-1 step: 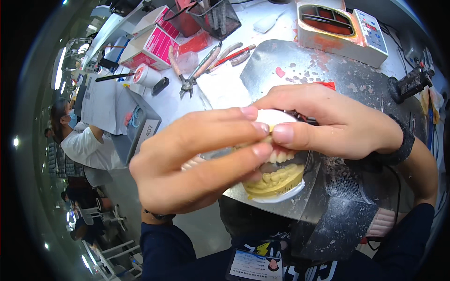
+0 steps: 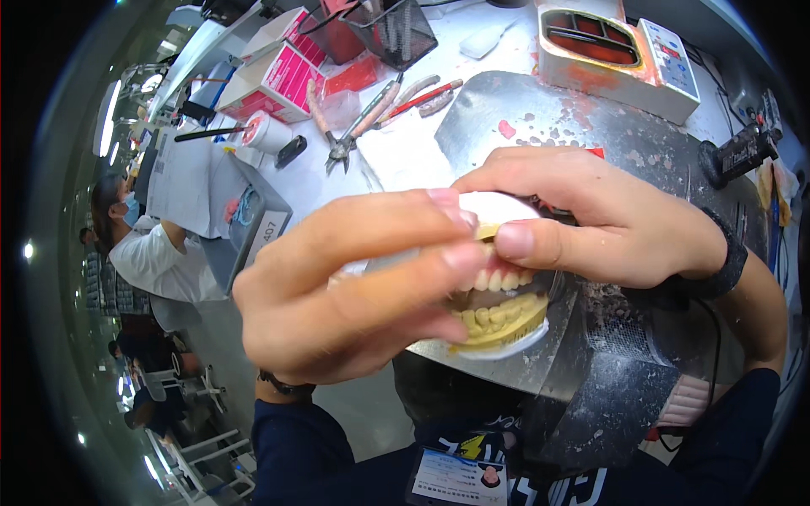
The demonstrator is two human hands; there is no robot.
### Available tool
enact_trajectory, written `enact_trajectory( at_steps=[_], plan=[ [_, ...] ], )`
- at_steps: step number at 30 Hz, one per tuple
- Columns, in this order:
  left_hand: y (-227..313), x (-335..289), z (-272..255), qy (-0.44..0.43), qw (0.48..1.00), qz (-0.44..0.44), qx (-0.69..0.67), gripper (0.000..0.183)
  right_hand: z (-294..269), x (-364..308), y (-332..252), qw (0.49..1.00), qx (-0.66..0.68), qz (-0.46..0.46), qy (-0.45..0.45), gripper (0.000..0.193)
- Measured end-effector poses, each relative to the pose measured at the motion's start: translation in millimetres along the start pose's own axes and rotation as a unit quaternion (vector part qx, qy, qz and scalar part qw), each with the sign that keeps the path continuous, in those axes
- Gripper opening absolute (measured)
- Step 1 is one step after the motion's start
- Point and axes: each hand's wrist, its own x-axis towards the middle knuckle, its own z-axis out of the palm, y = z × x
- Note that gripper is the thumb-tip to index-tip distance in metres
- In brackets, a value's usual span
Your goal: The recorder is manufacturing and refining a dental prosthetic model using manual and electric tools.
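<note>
Between my hands is a hinged dental model. Its lower jaw is a yellow plaster cast on a white base; pink wax with a row of upper teeth sits above it. A white plaster mount tops the model. My right hand grips this upper part, thumb on the yellow edge and fingers behind. From the left, my left hand reaches around the model with bent fingers. Its fingertips, slightly blurred, lie against the upper part's front and left side, and a lower digit overlaps the cast's left end. The contact points are partly hidden.
Pliers and a red-handled tool lie behind. At the back are pink-white boxes, a mesh holder and a wax heater. A grey tray stands left; beyond it sits a masked person.
My left fingers have shifted slightly on the model, with the lower digit now covering more of the cast's left end. The lower cast has risen a little. My right hand has barely moved.
</note>
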Motion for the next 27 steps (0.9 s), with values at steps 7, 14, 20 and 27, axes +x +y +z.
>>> enact_trajectory(
  at_steps=[7,14,20,27],
  plan=[
    [17,-52,46,0.045,0.93,-0.259,-0.256,0.125,8,-2,-3,0.994,-0.096,-0.031,0.03,0.052],
    [15,-56,51,0.061,0.925,-0.246,-0.285,0.117,8,-2,-8,0.977,-0.208,-0.051,0.025,0.052],
    [12,-60,51,0.07,0.919,-0.244,-0.301,0.113,6,4,-16,0.978,-0.21,-0.006,-0.003,0.05],
    [11,-61,51,0.074,0.916,-0.246,-0.309,0.109,7,5,-14,0.982,-0.191,-0.011,-0.007,0.049]
  ],
)
